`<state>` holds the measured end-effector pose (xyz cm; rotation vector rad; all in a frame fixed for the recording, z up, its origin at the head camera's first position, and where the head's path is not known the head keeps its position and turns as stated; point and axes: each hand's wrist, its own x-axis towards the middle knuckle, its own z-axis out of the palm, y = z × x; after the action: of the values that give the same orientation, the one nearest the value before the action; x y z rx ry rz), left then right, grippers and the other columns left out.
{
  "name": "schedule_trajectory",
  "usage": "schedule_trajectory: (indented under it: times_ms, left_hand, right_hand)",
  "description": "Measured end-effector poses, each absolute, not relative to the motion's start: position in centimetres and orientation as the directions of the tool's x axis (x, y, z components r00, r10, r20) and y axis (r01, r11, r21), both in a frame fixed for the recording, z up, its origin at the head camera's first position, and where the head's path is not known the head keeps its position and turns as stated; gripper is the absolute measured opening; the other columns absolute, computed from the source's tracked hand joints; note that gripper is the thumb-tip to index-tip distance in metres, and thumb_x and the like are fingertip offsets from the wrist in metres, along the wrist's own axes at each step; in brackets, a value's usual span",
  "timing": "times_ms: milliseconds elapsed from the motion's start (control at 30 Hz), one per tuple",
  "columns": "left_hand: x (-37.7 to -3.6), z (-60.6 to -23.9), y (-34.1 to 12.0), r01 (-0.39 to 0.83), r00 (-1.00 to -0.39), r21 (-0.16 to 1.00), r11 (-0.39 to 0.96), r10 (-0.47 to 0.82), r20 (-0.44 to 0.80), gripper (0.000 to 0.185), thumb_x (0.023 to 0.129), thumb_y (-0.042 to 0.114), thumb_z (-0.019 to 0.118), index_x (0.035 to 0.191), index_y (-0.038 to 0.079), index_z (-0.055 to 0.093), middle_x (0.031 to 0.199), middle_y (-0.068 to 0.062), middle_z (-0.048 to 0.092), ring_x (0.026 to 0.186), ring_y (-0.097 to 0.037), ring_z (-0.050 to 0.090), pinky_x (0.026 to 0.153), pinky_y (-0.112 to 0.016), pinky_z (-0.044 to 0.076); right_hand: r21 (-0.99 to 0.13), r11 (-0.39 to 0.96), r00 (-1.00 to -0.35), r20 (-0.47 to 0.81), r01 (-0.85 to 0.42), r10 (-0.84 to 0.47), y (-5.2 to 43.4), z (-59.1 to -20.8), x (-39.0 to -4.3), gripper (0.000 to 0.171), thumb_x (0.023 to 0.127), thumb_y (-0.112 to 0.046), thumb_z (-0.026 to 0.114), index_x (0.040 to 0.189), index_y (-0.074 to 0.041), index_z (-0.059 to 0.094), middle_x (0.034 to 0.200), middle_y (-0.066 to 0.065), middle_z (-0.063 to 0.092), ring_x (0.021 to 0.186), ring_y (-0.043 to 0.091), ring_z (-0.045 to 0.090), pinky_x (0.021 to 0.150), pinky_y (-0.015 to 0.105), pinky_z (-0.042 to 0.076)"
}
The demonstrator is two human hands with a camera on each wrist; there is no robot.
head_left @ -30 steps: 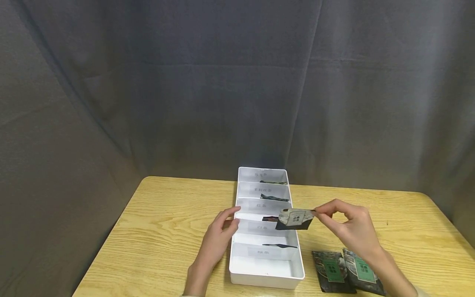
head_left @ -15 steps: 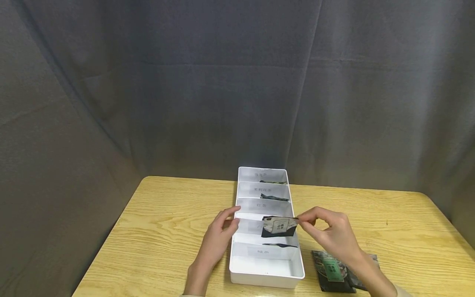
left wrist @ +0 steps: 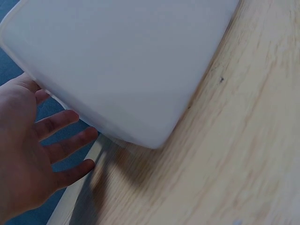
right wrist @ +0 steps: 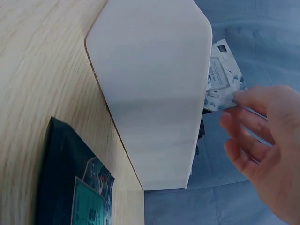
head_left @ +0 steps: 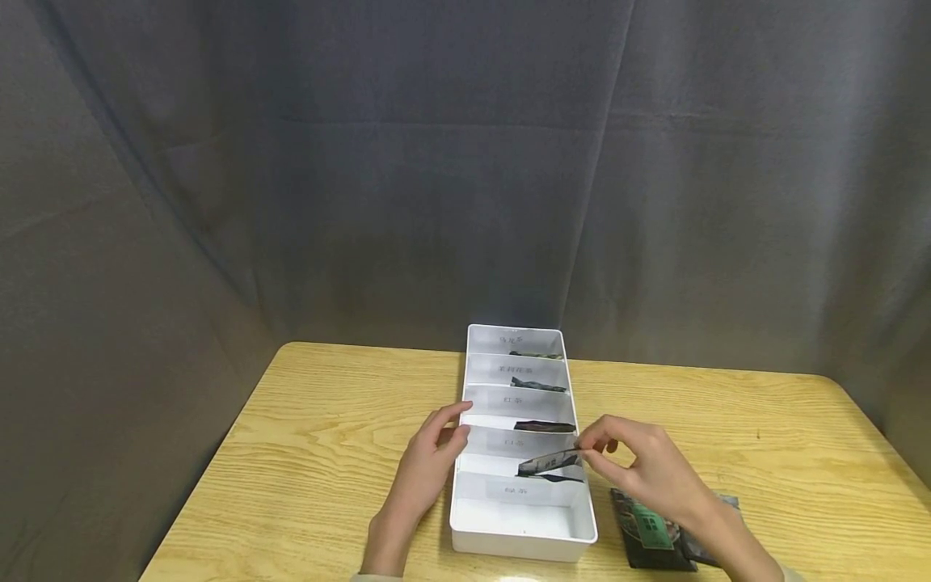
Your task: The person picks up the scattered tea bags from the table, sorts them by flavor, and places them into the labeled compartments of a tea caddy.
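Over white tray (head_left: 465, 485), right hand (head_left: 640, 469) pinches tea packet (head_left: 549, 462) (second compartment from near end); left hand (head_left: 425, 465), fingers relaxed, rests against tray's left wall.

White divided tray (head_left: 465, 485) on a light wood-grain tabletop (head_left: 327, 453), grey curtain (head_left: 364, 162) behind, and the packets: grey-and-white printed sachet (head_left: 547, 462), plus dark ones with green labels (head_left: 650, 529) by the tray.

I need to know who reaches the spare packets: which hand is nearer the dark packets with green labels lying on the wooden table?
Right. The right hand is just above the dark packets with green labels, pinching a grey packet; the left hand rests across the white divided tray.
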<state>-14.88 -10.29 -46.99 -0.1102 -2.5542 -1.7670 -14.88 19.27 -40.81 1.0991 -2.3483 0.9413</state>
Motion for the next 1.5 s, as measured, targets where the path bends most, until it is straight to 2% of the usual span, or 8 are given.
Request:
schedule_trajectory:
  times_ms: [300, 467, 767, 967, 1167, 1233, 1500]
  left_hand:
    - [-14.8, -47.0, -10.4, 0.074, -0.997, 0.930, 0.359, 0.046, 0.061, 0.037, 0.103, 0.035, 0.052, 0.139, 0.032, 0.055, 0.141, -0.001, 0.055, 0.119, -0.023, 0.061, 0.098, -0.048, 0.052]
    - [-14.9, -46.9, -10.4, 0.070, -0.997, 0.929, 0.364, 0.043, 0.059, 0.037, 0.103, 0.036, 0.053, 0.140, 0.032, 0.055, 0.141, 0.000, 0.055, 0.118, -0.023, 0.061, 0.098, -0.048, 0.052]
    - [-15.0, -47.1, -10.4, 0.071, -0.997, 0.928, 0.367, 0.042, 0.060, 0.037, 0.102, 0.037, 0.053, 0.139, 0.034, 0.055, 0.140, 0.000, 0.056, 0.118, -0.023, 0.061, 0.097, -0.047, 0.052]
    - [-14.9, -47.2, -10.4, 0.067, -0.998, 0.930, 0.362, 0.041, 0.056, 0.036, 0.102, 0.037, 0.053, 0.138, 0.036, 0.055, 0.141, 0.002, 0.055, 0.118, -0.021, 0.061, 0.097, -0.047, 0.052]
    - [-14.8, -47.2, -10.4, 0.072, -0.997, 0.928, 0.365, 0.036, 0.063, 0.036, 0.102, 0.036, 0.054, 0.138, 0.035, 0.055, 0.139, 0.002, 0.056, 0.117, -0.020, 0.061, 0.097, -0.046, 0.052]
    - [-14.9, -47.1, -10.4, 0.076, -0.997, 0.927, 0.367, 0.036, 0.067, 0.036, 0.102, 0.036, 0.054, 0.138, 0.035, 0.055, 0.138, 0.001, 0.057, 0.116, -0.020, 0.062, 0.096, -0.046, 0.052]
    - [-15.0, -47.1, -10.3, 0.076, -0.997, 0.927, 0.366, 0.037, 0.067, 0.036, 0.101, 0.038, 0.055, 0.137, 0.037, 0.055, 0.138, 0.004, 0.057, 0.117, -0.020, 0.062, 0.096, -0.045, 0.052]
  right_hand:
    - [-0.283, 0.475, -0.547, 0.547, -0.833, -0.634, 19.7, -41.1, -14.8, 0.025, 0.079, -0.011, 0.081, 0.095, -0.027, 0.070, 0.094, -0.019, 0.067, 0.086, -0.001, 0.063, 0.080, 0.013, 0.050]
    - [-0.278, 0.499, -0.564, 0.539, -0.821, -0.626, 19.8, -41.2, -14.6, 0.024, 0.082, -0.014, 0.080, 0.097, -0.030, 0.070, 0.095, -0.020, 0.066, 0.088, 0.000, 0.062, 0.083, 0.011, 0.048]
    - [-0.296, 0.533, -0.600, 0.528, -0.793, -0.600, 20.8, -41.0, -14.5, 0.031, 0.078, -0.011, 0.083, 0.099, -0.029, 0.070, 0.096, -0.020, 0.066, 0.088, -0.001, 0.063, 0.081, 0.010, 0.046]
    - [-0.304, 0.606, -0.665, 0.493, -0.736, -0.561, 21.9, -40.9, -14.0, 0.037, 0.077, -0.011, 0.084, 0.101, -0.034, 0.068, 0.095, -0.021, 0.066, 0.086, 0.000, 0.063, 0.077, 0.011, 0.046]
    - [-0.334, 0.697, -0.765, 0.400, -0.634, -0.505, 23.4, -41.2, -13.5, 0.033, 0.082, -0.022, 0.082, 0.104, -0.039, 0.066, 0.096, -0.023, 0.064, 0.087, -0.001, 0.059, 0.070, 0.023, 0.051]
    - [-0.344, 0.719, -0.791, 0.374, -0.604, -0.484, 23.9, -41.4, -13.4, 0.032, 0.083, -0.024, 0.081, 0.106, -0.041, 0.066, 0.096, -0.023, 0.065, 0.087, 0.000, 0.058, 0.067, 0.024, 0.051]
    - [-0.373, 0.771, -0.854, 0.287, -0.517, -0.434, 25.5, -41.7, -13.0, 0.027, 0.085, -0.027, 0.079, 0.108, -0.037, 0.068, 0.098, -0.019, 0.066, 0.085, 0.003, 0.058, 0.064, 0.024, 0.051]
